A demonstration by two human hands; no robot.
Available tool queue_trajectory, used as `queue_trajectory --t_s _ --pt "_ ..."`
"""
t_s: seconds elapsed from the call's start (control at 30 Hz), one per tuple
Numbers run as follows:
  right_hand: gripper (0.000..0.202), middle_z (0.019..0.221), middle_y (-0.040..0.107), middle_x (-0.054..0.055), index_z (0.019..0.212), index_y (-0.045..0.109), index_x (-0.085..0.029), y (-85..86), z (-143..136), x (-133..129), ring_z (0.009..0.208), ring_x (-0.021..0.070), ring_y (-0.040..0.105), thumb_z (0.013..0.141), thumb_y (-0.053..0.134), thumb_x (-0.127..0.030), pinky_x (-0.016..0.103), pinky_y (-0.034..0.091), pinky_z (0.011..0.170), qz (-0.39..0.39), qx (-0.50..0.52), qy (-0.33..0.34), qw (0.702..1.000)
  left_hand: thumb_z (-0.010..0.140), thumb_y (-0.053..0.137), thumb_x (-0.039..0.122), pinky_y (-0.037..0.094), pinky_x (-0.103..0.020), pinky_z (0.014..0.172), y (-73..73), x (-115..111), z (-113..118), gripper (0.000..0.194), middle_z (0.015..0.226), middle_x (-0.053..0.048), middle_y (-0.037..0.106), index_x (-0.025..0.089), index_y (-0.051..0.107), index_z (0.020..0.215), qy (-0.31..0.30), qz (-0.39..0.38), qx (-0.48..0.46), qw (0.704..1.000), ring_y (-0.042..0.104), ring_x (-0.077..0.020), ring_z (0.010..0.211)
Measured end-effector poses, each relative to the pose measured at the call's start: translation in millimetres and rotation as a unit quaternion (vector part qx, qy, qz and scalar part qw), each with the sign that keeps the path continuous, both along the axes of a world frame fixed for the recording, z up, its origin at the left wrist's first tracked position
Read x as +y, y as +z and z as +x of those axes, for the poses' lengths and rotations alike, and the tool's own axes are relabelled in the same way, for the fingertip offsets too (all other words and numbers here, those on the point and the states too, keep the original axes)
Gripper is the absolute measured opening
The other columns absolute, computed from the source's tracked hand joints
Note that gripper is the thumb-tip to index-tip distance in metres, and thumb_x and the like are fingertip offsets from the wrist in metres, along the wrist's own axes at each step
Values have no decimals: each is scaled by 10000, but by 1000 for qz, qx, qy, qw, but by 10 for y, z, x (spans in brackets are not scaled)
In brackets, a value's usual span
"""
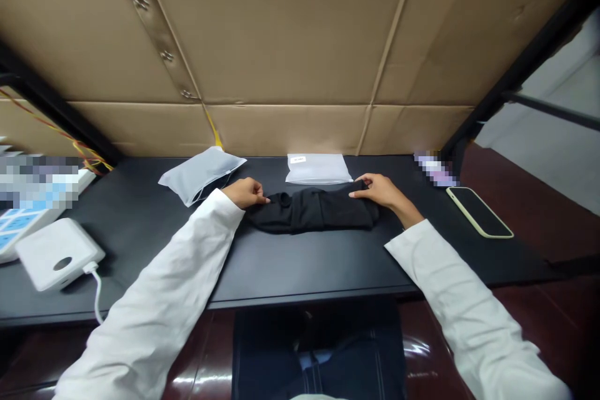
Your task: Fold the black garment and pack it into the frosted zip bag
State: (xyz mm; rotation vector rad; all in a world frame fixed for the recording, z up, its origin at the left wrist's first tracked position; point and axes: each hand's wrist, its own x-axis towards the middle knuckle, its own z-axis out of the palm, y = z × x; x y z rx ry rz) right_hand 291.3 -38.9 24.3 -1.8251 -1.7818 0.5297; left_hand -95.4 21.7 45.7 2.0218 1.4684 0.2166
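Observation:
A folded black cloth garment lies lengthwise on the black table, a long narrow bundle with its exact kind unclear. At its left end, my left hand is closed, thumb and fingers pinching the fabric. My right hand pinches the upper right corner of the cloth between thumb and fingers. Just behind the cloth lies a flat frosted plastic bag with a small white label. Beyond my left hand rests another frosted bag, puffed up, with a thin cord along its side.
A pale-cased phone lies at the right of the table. On the left stand a white box-shaped device with a cable and a white power strip. A cardboard wall closes off the back; black metal posts flank it.

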Motion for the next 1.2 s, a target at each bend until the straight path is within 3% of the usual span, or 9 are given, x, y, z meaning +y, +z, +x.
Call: queue_trajectory --t_s 0.17,0.27,0.4,0.53,0.7,0.8,0.97,1.1,1.2 --pt "450 797 686 30 869 720 -200 -1 21 3 808 235 632 565 800 -522 330 469 738 -25 -2 7 1000 698 638 407 397 -277 604 28 -64 70 239 646 1 590 211 505 669 -2 107 52 993 543 -173 628" --pt "383 781 687 31 831 699 -194 -12 49 14 796 231 639 578 799 -464 318 464 721 -23 17 -11 1000 769 582 416 450 -296 690 23 -107 122 219 783 -26 619 204 527 761 -104 201 -15 974 564 -178 705" --pt "318 846 704 55 847 677 -193 -33 72 26 852 236 651 619 784 -387 318 472 745 5 24 -36 999 839 570 438 442 -361 945 -30 -158 196 260 1079 -94 614 186 620 807 -259 230 -75 935 564 -224 1003" --pt "274 914 707 75 900 674 -189 -59 33 31 889 235 651 678 749 -330 336 482 791 34 8 -49 998 829 616 424 388 -416 1050 -138 -161 223 256 1232 -116 569 188 654 920 -302 208 -71 928 504 -261 1148" --pt "211 974 718 76 952 685 -199 -99 -53 21 931 234 651 770 672 -303 361 483 848 64 -7 -26 998 812 652 419 379 -437 1055 -203 -143 192 317 1227 -120 549 189 630 1029 -297 198 -74 931 492 -269 1138" --pt "295 1001 712 82 1005 687 -206 -116 -71 9 953 249 639 804 655 -420 381 478 861 81 -24 -5 996 798 667 425 363 -467 1061 -206 -136 167 357 1216 -112 532 216 648 1087 -284 185 -49 940 483 -282 1142" --pt "462 1023 713 65 1041 687 -217 -101 -48 1 887 244 632 701 745 -525 370 480 816 68 -29 12 997 764 687 409 366 -500 1050 -223 -137 169 445 1197 -100 547 253 635 1178 -264 166 -40 949 501 -295 1144" --pt "426 885 717 51 947 721 -216 -53 -16 3 797 237 631 673 759 -540 351 476 743 34 -30 3 999 637 766 474 449 -446 968 -208 -151 209 668 1138 -116 602 185 576 1209 -161 166 -58 971 570 -304 1069" --pt "443 866 716 52 919 730 -214 -42 34 11 787 241 632 655 760 -569 348 473 723 21 -31 4 999 600 745 618 492 -376 795 -137 -158 207 604 962 -92 653 184 622 1000 -47 158 11 986 623 -288 898"
